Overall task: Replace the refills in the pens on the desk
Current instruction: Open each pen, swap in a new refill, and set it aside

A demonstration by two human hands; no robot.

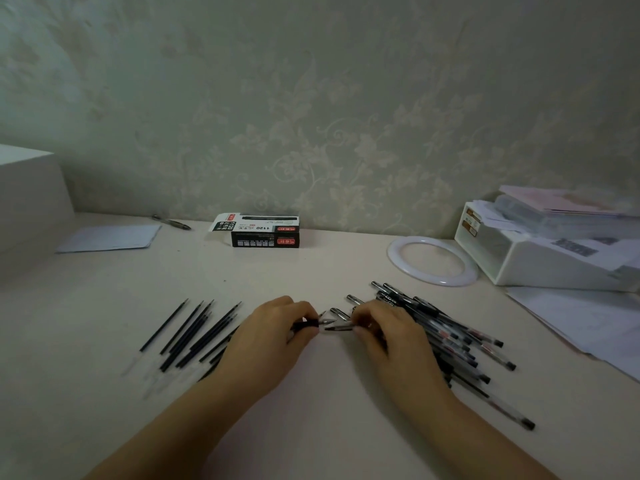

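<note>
Low in the middle of the frame the two hands meet over one pen point(334, 328). The left hand point(277, 336) pinches a dark end piece, seemingly the grip section, and the right hand point(388, 332) grips the barrel, its fingers curled over the near edge of the pen pile point(446, 336) at lower right. The step looks like unscrewing or re-joining the tip; it should go best with both halves kept in one straight line, the twist coming from the left fingers alone and the barrel held still. Loose refills point(194, 332) lie fanned at lower left, close enough to reach without shifting the wrists. A black refill box point(265, 233) stands further up the desk point(329, 410), by the wall.
</note>
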